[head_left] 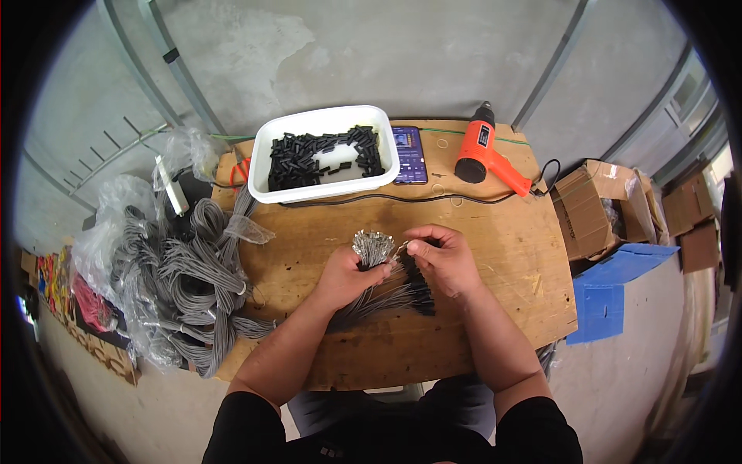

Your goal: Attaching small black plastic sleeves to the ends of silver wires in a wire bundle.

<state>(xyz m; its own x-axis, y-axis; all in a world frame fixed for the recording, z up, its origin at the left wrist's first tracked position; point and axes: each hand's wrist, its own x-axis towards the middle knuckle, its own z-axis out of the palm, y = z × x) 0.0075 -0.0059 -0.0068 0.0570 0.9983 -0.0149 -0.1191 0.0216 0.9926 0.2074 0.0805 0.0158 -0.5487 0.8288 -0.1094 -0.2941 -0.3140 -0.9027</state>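
Note:
My left hand [342, 277] is wrapped round a bundle of thin grey cables [374, 247], whose stripped, silvery ends stick up above the fist. Just to its right, my right hand [447, 261] pinches the thin end of one cable between thumb and forefinger, close to the bundle. The exact shape of that end is too small to make out. Below both hands, more grey cable lengths [379, 301] fan across the wooden table [510, 278]. Black pieces [421, 294] lie at their right side, partly hidden by my right hand and wrist.
Behind my hands stands a white tub [265, 184] of short black tubes [309, 158]. A phone [410, 155] and an orange heat gun [481, 151] are beside it; a black cord [371, 198] runs in front. Coiled grey cables [197, 271] crowd the left, a cardboard box [583, 203] the right.

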